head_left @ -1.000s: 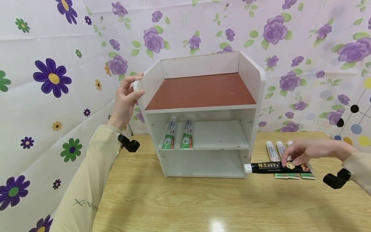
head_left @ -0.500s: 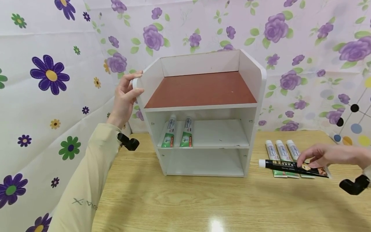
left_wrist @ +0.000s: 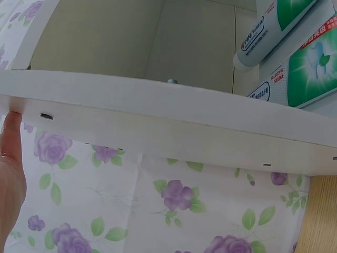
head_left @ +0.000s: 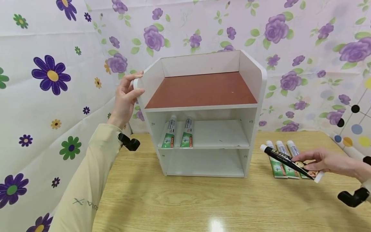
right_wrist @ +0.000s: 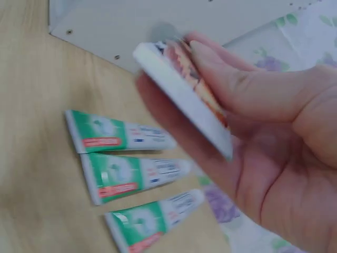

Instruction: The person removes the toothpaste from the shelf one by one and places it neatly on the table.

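My left hand grips the upper front edge of the left side panel of a small white shelf unit with a red-brown top. In the left wrist view, a fingertip presses the panel's outer face. My right hand pinches a black toothpaste tube near its flat end, white cap pointing up and left. It is held over three green-and-white toothpaste tubes lying side by side on the table. Seen from the right wrist, the black tube's pale crimped end faces the camera.
Two green-and-white toothpaste tubes lie on the unit's middle shelf, toward the left. The unit stands on a wood-grain table. Flower-patterned sheets hang behind and to the left.
My right hand has moved right with the black toothpaste tube, away from the shelf unit. The tube has swung from level to slanted, cap end up. The left hand keeps its hold.
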